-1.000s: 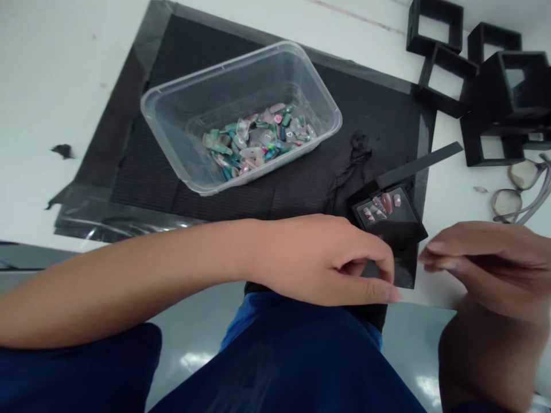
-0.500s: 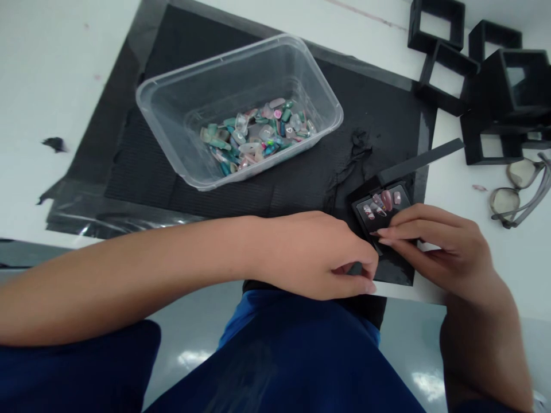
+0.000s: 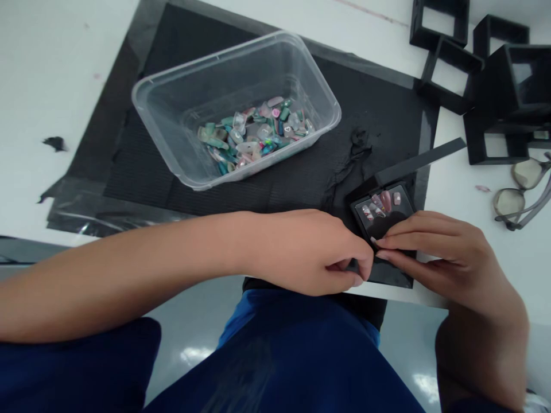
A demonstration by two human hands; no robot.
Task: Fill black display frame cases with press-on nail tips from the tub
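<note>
My right hand (image 3: 443, 249) pinches a small pale false nail (image 3: 373, 242) at the lower left of a small black box (image 3: 390, 223). Several pink and patterned false nails (image 3: 385, 201) lie in rows across the upper part of the box's insert. The box's narrow black lid flap (image 3: 422, 162) stands out to the upper right. Just left of the box, my left hand (image 3: 316, 252) is closed, thumb and index finger curled together. Whatever its fingers may hold is hidden.
A clear plastic tub (image 3: 150, 103) with many loose false nails stands on a black mat (image 3: 185, 34). Black square frames (image 3: 445, 74) are stacked at the upper right, with glasses (image 3: 508, 201) below them. Black scraps lie on mat and table.
My right hand has moved slightly down with its pinched nail, which now shows at the box's lower left. My left hand has shifted a little left.
</note>
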